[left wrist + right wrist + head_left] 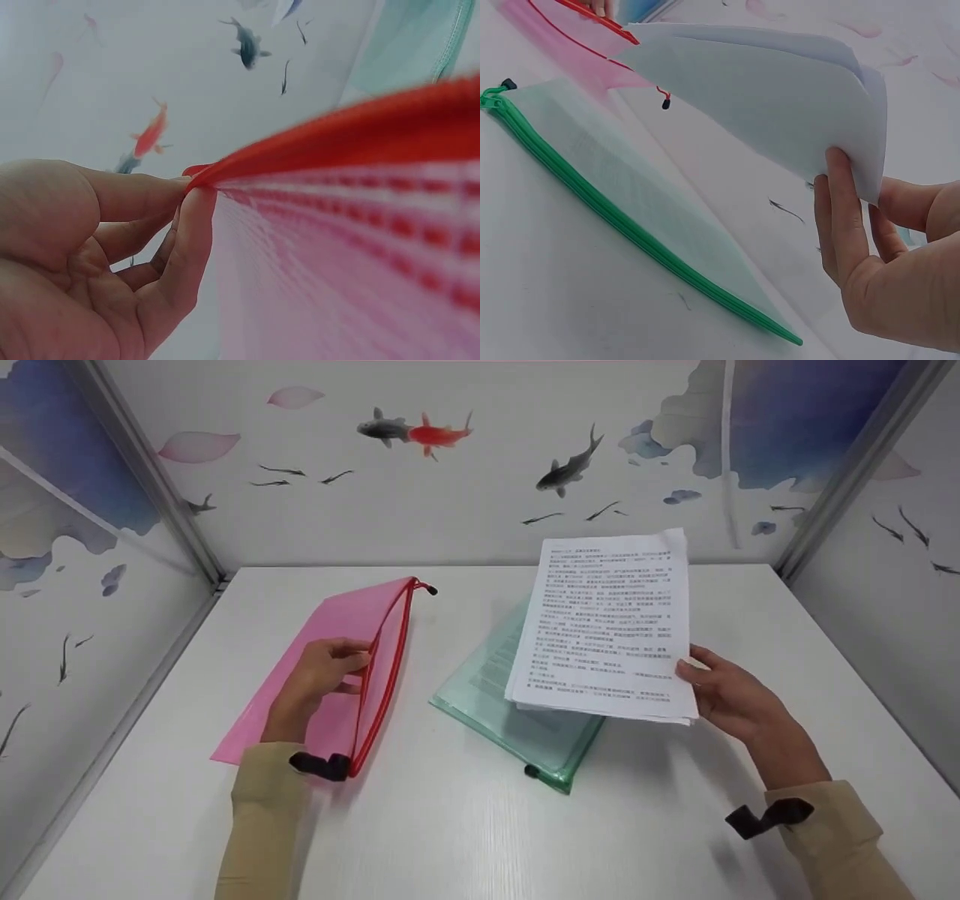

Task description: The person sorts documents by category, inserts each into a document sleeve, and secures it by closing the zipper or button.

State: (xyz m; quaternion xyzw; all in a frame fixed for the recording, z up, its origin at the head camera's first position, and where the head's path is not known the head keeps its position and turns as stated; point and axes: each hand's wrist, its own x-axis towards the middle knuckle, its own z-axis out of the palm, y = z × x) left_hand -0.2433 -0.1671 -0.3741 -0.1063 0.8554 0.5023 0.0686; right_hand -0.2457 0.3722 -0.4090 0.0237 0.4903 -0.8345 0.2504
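Observation:
A pink zip pouch (300, 660) with a red zipper lies on the left of the table, its mouth parted. My left hand (321, 679) pinches one red edge of that mouth between thumb and fingers, as the left wrist view shows close up. On the right, my right hand (739, 697) grips a stack of printed paper sheets (604, 622) by its right edge, thumb on the printed face and fingers behind. The stack is raised and covers part of a green zip pouch (480, 690). In the right wrist view the sheets (765, 90) bend slightly.
The green pouch lies flat and slanted mid-table, with its green zipper (615, 217) toward the front and printed pages showing faintly through it. A white wall (480, 510) painted with fish stands behind the white table (465, 832), with side panels left and right.

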